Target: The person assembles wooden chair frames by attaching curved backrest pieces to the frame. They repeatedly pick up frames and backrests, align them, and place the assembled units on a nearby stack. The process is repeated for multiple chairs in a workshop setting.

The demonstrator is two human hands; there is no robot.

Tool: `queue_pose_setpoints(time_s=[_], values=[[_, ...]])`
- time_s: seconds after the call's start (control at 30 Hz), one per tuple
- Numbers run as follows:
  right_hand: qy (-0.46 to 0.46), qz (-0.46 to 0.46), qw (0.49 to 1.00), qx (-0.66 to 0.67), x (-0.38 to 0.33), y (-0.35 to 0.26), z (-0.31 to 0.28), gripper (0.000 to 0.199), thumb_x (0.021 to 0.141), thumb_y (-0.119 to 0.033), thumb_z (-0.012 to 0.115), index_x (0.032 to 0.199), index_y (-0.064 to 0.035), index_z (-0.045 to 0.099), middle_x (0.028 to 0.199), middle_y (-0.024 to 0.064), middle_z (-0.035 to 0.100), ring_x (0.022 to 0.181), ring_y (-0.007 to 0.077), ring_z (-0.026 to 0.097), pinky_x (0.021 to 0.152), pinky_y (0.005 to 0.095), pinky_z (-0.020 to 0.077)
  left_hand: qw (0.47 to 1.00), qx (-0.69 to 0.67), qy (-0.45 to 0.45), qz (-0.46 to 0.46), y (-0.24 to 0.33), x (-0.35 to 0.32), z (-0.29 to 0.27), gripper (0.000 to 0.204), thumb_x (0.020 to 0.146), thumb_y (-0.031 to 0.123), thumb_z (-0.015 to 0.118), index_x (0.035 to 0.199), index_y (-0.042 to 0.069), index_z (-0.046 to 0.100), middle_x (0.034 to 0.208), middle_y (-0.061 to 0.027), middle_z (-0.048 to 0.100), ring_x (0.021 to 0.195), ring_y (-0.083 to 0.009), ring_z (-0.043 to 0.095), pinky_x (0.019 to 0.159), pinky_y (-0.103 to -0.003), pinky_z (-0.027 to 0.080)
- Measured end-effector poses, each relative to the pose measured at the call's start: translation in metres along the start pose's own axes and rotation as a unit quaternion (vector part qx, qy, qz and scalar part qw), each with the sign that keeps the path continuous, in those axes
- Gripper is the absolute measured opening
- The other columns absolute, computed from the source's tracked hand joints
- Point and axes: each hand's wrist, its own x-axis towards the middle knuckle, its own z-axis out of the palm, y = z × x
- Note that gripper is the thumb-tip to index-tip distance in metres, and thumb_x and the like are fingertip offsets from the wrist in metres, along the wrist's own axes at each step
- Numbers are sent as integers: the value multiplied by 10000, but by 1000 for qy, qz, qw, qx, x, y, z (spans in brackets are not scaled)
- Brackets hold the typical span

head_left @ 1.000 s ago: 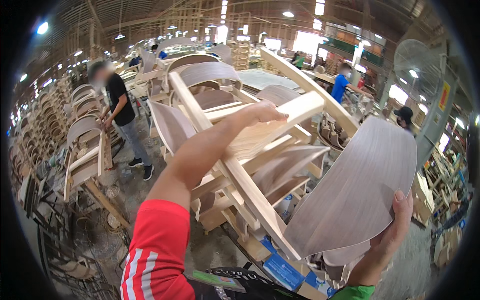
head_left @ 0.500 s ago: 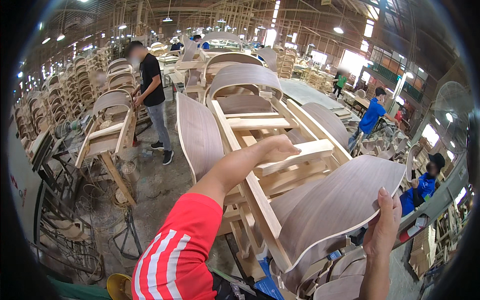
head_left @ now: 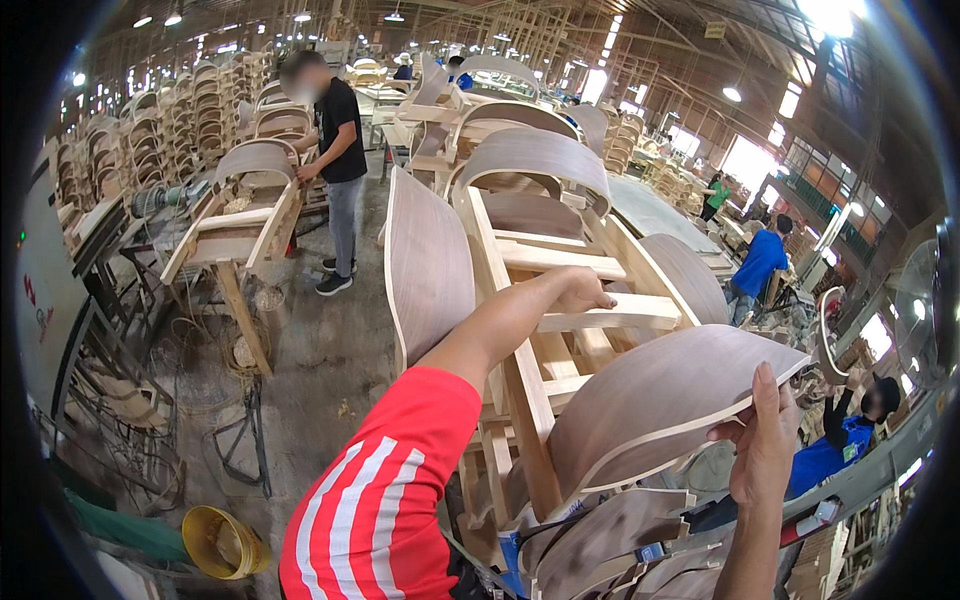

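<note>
A chair-like wooden frame with pale side rails [head_left: 535,430] stretches away in front of me. My left hand [head_left: 583,290] is closed over a pale wooden crosspiece [head_left: 620,314] lying between those rails; most of its fingers are hidden behind the wood. At the frame's near end is a curved panel [head_left: 655,395] with a grey-brown face and pale edges. Its right edge is in my right hand [head_left: 765,430], thumb on the upper face and fingers curled underneath. Another curved panel [head_left: 430,265] stands along the frame's left side.
Curved wooden parts [head_left: 600,545] are piled below the near panel. A yellow bucket [head_left: 222,545] stands on the floor at lower left. A person in black [head_left: 340,140] works at another wooden frame [head_left: 235,228]. At right, a person in blue [head_left: 830,450] raises a curved piece [head_left: 828,335].
The view has swung, shifting the background rightward. The crosspiece has come lower between the rails, under my left hand. My right hand and the near panel's held edge have shifted left relative to the frame.
</note>
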Motion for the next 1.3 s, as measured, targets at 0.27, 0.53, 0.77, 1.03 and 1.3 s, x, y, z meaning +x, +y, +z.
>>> queue_pose_setpoints(time_s=[0.27,0.53,0.77,1.03,1.3], values=[[23,16,999,-24,19,9,12,518,965,-494,710,1177,-48,555,866,28,625,716,124,656,492,281,521,992,-79,43,-89,10,-18,-9,578,971,534,607,1216,27,732,1210,-250,711,1044,-406,683,955,-449,525],[34,-21,994,-99,23,19,2,538,980,-564,662,1141,-55,596,904,52,672,696,124,671,469,231,486,984,0,120,-135,45,-63,-26,550,863,480,753,1138,4,757,1182,-195,741,1098,-346,708,920,-482,563],[-23,-74,985,-157,23,32,-19,402,1038,-455,619,1099,-59,653,897,31,662,696,105,669,511,223,480,981,107,148,-71,57,-140,-42,493,841,450,761,1135,55,771,1124,-182,755,1085,-329,716,903,-470,576],[0,-240,957,-163,-82,34,-37,360,1036,-305,643,1196,17,641,954,113,668,792,166,645,678,271,494,954,-118,266,74,88,-352,-28,486,912,419,735,1236,58,716,1013,-182,763,945,-335,734,810,-435,565],[-469,-192,855,-114,-186,57,55,348,982,-180,684,1259,19,617,972,98,696,829,159,689,735,260,531,852,-350,347,-177,53,-589,121,373,975,323,725,1229,51,702,957,-55,751,845,-97,681,758,-289,535]])
